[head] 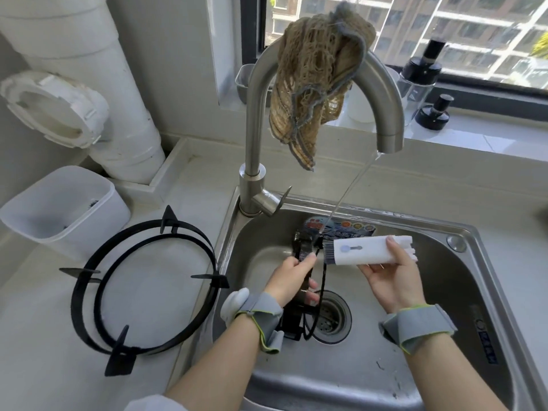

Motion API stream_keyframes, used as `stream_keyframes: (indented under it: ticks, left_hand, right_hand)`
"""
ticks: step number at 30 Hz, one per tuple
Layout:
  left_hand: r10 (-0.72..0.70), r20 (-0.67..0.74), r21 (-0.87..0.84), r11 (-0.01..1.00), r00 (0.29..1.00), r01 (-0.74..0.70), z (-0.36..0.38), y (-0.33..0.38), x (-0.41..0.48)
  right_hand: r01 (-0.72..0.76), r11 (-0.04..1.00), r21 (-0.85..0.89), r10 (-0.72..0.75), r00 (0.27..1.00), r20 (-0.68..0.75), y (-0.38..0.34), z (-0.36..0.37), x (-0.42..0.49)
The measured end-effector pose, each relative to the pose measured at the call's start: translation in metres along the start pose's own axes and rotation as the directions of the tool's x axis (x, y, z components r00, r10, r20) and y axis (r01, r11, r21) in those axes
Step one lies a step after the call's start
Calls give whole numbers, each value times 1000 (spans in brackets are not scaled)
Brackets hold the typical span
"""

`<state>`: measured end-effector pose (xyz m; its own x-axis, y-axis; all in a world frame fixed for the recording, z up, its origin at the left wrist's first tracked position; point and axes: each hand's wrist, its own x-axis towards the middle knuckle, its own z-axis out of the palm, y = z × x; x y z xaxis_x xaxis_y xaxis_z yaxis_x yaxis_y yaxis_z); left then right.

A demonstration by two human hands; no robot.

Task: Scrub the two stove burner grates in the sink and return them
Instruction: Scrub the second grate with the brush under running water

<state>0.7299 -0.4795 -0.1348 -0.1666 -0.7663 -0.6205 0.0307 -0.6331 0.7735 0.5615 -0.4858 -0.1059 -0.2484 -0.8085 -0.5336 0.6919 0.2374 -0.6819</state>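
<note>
Two grips | left fingers (pixel 309 258) curled round grate (pixel 303 243) in sink (pixel 444 280) | right fingers (pixel 392 242) holding white brush (pixel 370 251)

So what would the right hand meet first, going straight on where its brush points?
Probably the grate that the left hand holds on edge in the sink; the brush bristles in the right hand look almost at its top, though depth is unclear.

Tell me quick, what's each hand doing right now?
Left hand: closed around the black grate, held on edge in the sink.
Right hand: closed around the white brush, bristles toward the grate.
</note>
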Motion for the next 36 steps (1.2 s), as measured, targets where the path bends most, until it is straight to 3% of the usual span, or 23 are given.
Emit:
stream_keyframes:
  ticks: [5,9,14,21,23,26,27,30,33,36]
  left_hand:
    - [25,-61,-55,998,998,-28,11,-1,9]
    - [16,-91,-1,1000,996,-16,18,-11,20]
    - [51,-99,60,997,994,-45,25,-21,21]
    - [68,-73,105,993,995,-60,30,-21,22]
    - [69,-72,90,994,995,-63,30,-21,21]
    - [51,-49,88,995,997,-47,28,-17,20]
    - [45,-42,107,993,998,-41,26,-17,20]
    - [84,-69,201,977,994,-69,30,-16,16]
    - [126,-126,307,948,984,-82,34,-15,13]
    - [34,-141,157,988,989,-12,21,-11,19]
  right_hand:
    - [222,925,-309,-191,973,127,17,19,-5]
    - [325,658,-679,-236,946,224,8,18,-2]
    - [322,495,-807,-395,910,121,11,32,4]
    - [374,369,-851,-408,888,213,12,43,4]
    - [375,322,-869,-362,897,253,8,48,4]
    - [458,-11,-889,-254,858,446,-3,53,4]
    - [498,-75,-864,-214,838,502,-4,56,4]
    - [614,-87,-784,-42,784,619,3,71,0]
    - [680,-236,-694,130,730,671,17,84,0]
    - [633,-279,-722,67,763,643,10,82,7]
